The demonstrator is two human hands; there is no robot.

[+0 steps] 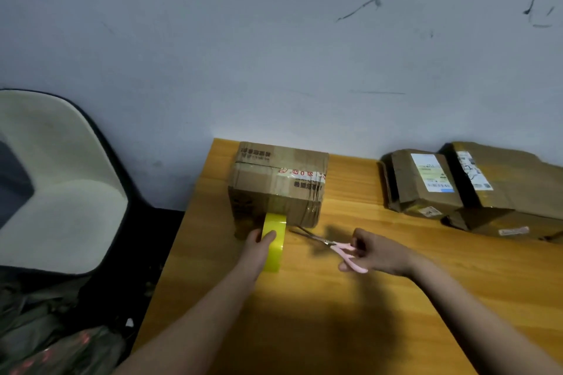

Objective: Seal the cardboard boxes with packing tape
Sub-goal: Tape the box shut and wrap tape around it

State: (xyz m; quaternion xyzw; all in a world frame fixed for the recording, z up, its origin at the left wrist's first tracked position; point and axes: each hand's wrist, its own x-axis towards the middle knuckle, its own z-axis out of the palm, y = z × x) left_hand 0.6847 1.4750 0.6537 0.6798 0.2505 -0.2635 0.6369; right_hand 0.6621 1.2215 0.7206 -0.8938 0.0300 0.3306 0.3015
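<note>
Landmark: the cardboard box (277, 184) standing at the far left corner of the table (350, 298).
Left hand: the left hand (259, 242) sits just in front of the box, fingers and thumb curled round the yellow tape roll (274, 240), which stands on edge with its far rim against the box's near face.
Right hand: the right hand (373, 251) is in front of the box and to its right, fingers threaded through the pink handles of the scissors (329, 245); the blades are parted and point toward the box's lower near corner, close beside the roll.
Box state: glossy tape bands already run over its top and down its near face; whether a strip runs from the roll to the box is hard to make out.
Other boxes: two more boxes (457, 186) lie well to the right of the landmark box, against the wall, bearing labels; no fresh tape is evident on them.
Progress: judged near the end of the first box, with the cut pending; the other two probably remain.
</note>
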